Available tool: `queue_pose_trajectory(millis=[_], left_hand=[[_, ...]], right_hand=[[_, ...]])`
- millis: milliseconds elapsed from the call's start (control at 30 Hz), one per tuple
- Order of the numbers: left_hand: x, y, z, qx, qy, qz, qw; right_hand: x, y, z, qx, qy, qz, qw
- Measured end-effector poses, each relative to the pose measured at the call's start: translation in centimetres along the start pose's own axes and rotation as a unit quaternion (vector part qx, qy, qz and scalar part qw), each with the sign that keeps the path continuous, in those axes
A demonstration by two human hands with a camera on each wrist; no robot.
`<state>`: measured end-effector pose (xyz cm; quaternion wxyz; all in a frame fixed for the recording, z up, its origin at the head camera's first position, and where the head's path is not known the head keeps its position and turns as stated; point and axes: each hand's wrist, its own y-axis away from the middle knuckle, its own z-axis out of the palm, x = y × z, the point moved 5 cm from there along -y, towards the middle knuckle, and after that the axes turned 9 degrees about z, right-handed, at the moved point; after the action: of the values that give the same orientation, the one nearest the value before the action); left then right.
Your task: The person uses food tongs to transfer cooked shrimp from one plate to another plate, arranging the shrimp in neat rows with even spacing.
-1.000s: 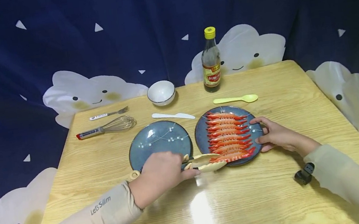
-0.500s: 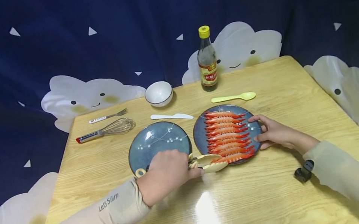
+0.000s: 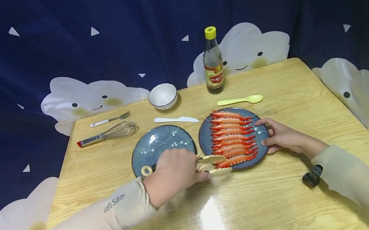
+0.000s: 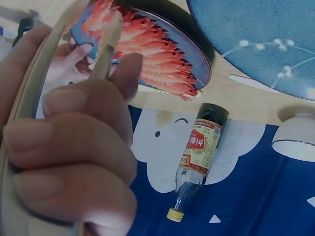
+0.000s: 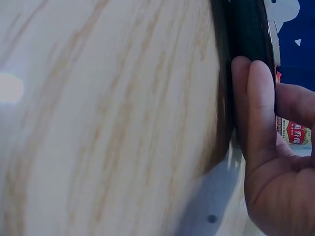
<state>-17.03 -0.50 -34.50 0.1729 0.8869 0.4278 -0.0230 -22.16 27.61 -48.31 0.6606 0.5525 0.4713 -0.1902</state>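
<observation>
My left hand [image 3: 176, 172] grips a pair of cream-coloured tongs [image 3: 213, 159], with the ring end showing behind the fist. The tong tips stand apart around the left end of the nearest shrimp [image 3: 241, 159]; whether they touch it I cannot tell. A row of several red-orange shrimp [image 3: 232, 132] lies across the right blue plate [image 3: 204, 132]. My right hand [image 3: 280, 137] holds that plate's right rim, with fingers beneath it in the right wrist view. Partly behind my left fist is the left blue plate [image 3: 160, 143], its visible part bare. In the left wrist view, curled fingers [image 4: 74, 142] wrap the tongs.
Behind the plates lie a white knife [image 3: 176, 120] and a yellow spoon [image 3: 240, 100]. A white bowl [image 3: 163, 97] and a yellow-capped sauce bottle [image 3: 213, 64] stand at the table's back. At left are a whisk [image 3: 113, 133] and a fork [image 3: 111, 119].
Over the last half second, the nearest shrimp has shifted slightly left on the plate, and the tong tips have also drawn back a little to the left. My right hand has stayed on the plate rim.
</observation>
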Motion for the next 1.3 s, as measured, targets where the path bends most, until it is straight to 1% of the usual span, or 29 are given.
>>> queue_pose_trajectory(millis=[100, 200, 300, 367, 433, 533, 600, 667, 733, 767, 833, 933, 967, 1033, 1100, 1167, 1267, 1300], left_hand=[[-0.4, 0.6, 0.0, 0.009, 0.010, -0.006, 0.9999], [-1.4, 1.4, 0.0, 0.023, 0.026, -0.017, 0.9992], [-3.2, 2.4, 0.2, 0.081, 0.031, -0.029, 0.9958], [-4.9, 3.1, 0.6, 0.131, 0.036, -0.045, 0.9898], [-7.0, 3.9, 1.6, 0.173, 0.057, -0.075, 0.9804], [-10.7, 5.4, 3.8, 0.202, 0.102, -0.131, 0.9652], [-13.3, 6.5, 5.6, 0.205, 0.127, -0.178, 0.9538], [-15.7, 7.5, 7.7, 0.211, 0.141, -0.218, 0.9424], [-17.9, 8.4, 9.9, 0.206, 0.154, -0.253, 0.9326], [-18.7, 8.7, 11.0, 0.199, 0.158, -0.266, 0.9298], [-20.2, 9.2, 13.3, 0.182, 0.165, -0.278, 0.9286], [-21.6, 9.5, 16.5, 0.142, 0.185, -0.278, 0.9318], [-22.0, 9.6, 17.4, 0.136, 0.189, -0.276, 0.9325], [-22.7, 9.9, 18.7, 0.129, 0.200, -0.278, 0.9305], [-23.2, 10.2, 19.5, 0.134, 0.202, -0.283, 0.9279], [-23.7, 10.5, 20.0, 0.137, 0.198, -0.288, 0.9271], [-24.2, 10.8, 20.4, 0.128, 0.184, -0.284, 0.9323], [-24.3, 10.9, 20.4, 0.125, 0.174, -0.279, 0.9360]], right_hand=[[0.1, -0.1, 0.0, 0.001, 0.001, 0.003, 1.000], [0.1, -0.3, 0.0, 0.002, 0.001, 0.006, 1.000], [0.1, -0.3, 0.0, 0.001, 0.001, 0.006, 1.000], [0.1, -0.4, 0.1, 0.000, 0.001, 0.007, 1.000], [0.2, -0.4, 0.1, -0.001, 0.000, 0.008, 1.000], [0.3, -0.5, 0.0, -0.002, 0.000, 0.011, 1.000], [0.4, -0.5, -0.1, -0.002, 0.000, 0.013, 1.000], [0.4, -0.5, -0.3, 0.000, 0.001, 0.013, 1.000], [0.4, -0.5, -0.5, 0.001, 0.002, 0.012, 1.000], [0.4, -0.5, -0.5, 0.002, 0.004, 0.012, 1.000], [0.3, -0.5, -0.7, 0.003, 0.005, 0.010, 1.000], [0.3, -0.6, -0.8, 0.005, 0.006, 0.011, 1.000], [0.3, -0.6, -0.9, 0.004, 0.007, 0.012, 1.000], [0.3, -0.8, -0.9, 0.002, 0.006, 0.013, 1.000], [0.4, -0.9, -0.9, 0.001, 0.007, 0.014, 1.000], [0.6, -0.8, -1.0, 0.002, 0.009, 0.017, 1.000], [0.9, -0.7, -1.3, 0.007, 0.009, 0.021, 1.000], [0.9, -0.6, -1.4, 0.009, 0.009, 0.021, 1.000]])
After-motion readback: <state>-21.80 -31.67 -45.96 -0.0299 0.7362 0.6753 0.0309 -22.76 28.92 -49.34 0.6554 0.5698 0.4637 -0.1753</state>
